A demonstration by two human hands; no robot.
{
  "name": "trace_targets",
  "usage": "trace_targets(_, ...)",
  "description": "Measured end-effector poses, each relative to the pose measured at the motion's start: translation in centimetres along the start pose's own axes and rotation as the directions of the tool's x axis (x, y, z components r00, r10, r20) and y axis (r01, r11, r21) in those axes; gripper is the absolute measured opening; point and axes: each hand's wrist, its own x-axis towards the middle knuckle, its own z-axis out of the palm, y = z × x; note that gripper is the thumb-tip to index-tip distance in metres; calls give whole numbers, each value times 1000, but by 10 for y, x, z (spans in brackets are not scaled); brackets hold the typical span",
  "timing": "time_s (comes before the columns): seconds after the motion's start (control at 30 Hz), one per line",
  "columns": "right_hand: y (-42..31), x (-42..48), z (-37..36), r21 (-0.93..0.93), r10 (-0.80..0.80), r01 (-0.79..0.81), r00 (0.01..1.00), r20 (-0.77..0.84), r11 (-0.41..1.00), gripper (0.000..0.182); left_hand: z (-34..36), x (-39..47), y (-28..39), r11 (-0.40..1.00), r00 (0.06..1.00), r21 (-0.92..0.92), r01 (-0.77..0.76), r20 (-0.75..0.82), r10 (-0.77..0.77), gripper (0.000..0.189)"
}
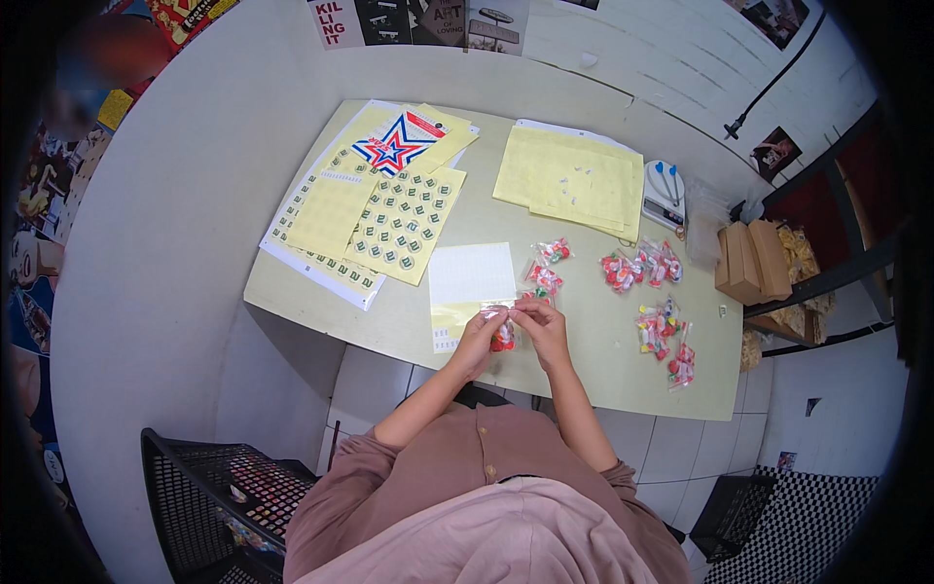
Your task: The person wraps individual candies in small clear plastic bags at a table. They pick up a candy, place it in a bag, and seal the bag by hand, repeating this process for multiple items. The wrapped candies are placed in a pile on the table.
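Note:
My left hand [479,340] and my right hand [542,330] meet at the table's near edge, both pinching the top of a small clear plastic bag [503,337] with red and white items inside. Under and beside my left hand lies a sheet of small white labels [473,274] on yellow backing. Just beyond my right hand, similar filled bags [545,277] lie in a column. More filled bags rest to the right, in an upper group [622,272] and a lower group [658,332]. What the small items are cannot be told.
Yellow sheets of round stickers [403,219] and a star-printed packet [400,143] lie at the left. Stacked yellow sheets [569,175], a small white scale [663,193] and brown cardboard boxes [751,263] stand along the back and right. A black plastic basket [197,504] is at lower left.

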Motion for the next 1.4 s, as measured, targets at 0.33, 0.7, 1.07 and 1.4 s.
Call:
trace_targets(0.33, -8, -3, -5, 45, -7, 10, 998, -63, 999, 8, 8, 10, 0, 982, 1000, 191, 7, 12, -9, 20)
trace_targets(0.7, 6, 36, -124, -91, -112, 72, 804, -584, 993, 13, -24, 19, 22, 904, 991, 424, -61, -80, 105, 41)
trace_targets(1.07, -11, 101, -233, -243, -146, -22, 746, -649, 970, 19, -57, 6, 45, 970, 962, 241, -42, -253, 104, 40)
trace_targets(1.4, -28, 100, -131, -964, -546, 156, 837, 13, 216, 39, -55, 3, 32, 976, 959, 215, -34, -269, 93, 36)
